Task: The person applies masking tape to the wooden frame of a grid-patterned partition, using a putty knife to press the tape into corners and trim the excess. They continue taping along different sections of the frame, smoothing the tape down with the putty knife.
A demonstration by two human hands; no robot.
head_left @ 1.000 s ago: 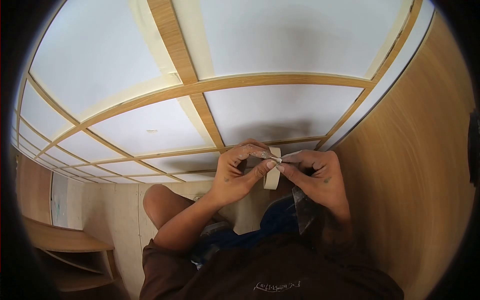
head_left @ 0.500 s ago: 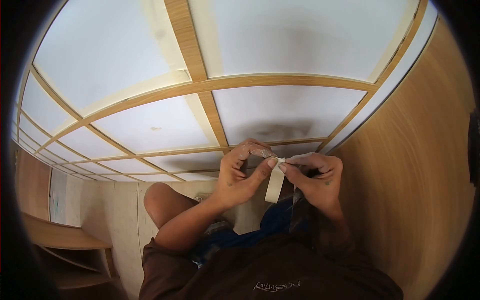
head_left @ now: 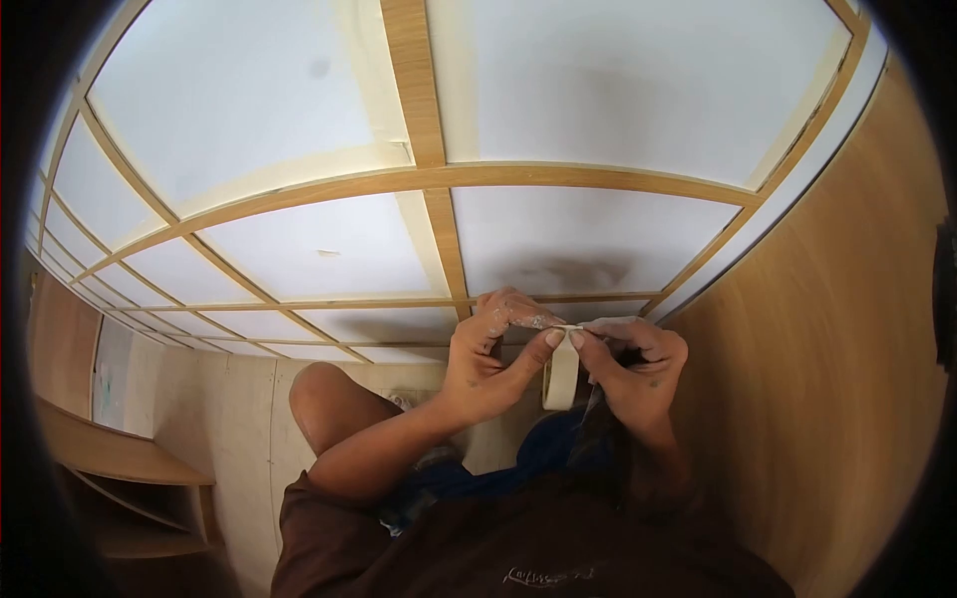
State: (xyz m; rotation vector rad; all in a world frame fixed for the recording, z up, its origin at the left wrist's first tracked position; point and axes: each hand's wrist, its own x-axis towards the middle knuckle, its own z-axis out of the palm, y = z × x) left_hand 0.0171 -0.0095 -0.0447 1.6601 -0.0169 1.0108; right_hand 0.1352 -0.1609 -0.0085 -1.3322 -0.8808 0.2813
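A pale cream roll of masking tape [head_left: 562, 381] hangs edge-on between my two hands, close in front of my body. My left hand [head_left: 492, 357] is closed, its thumb and index finger pinching the tape at the roll's top. My right hand [head_left: 638, 371] pinches right beside it, and the two thumbtips almost meet. White, dusty smears mark the fingers of both hands. The fingertips partly hide the strip of tape between them.
A wooden lattice [head_left: 558, 176] frames white panels [head_left: 598, 234], several edged with cream tape strips. At right rises a wood-grain board [head_left: 807, 329]. Wooden shelving [head_left: 130, 448] stands at lower left above a pale floor [head_left: 244, 399]. My bent knee [head_left: 324, 394] is close to the panels.
Both hands have shifted slightly right and down in view with the tape. The roll hangs straighter, and the thumbs have tilted closer together. The view has also shifted a little.
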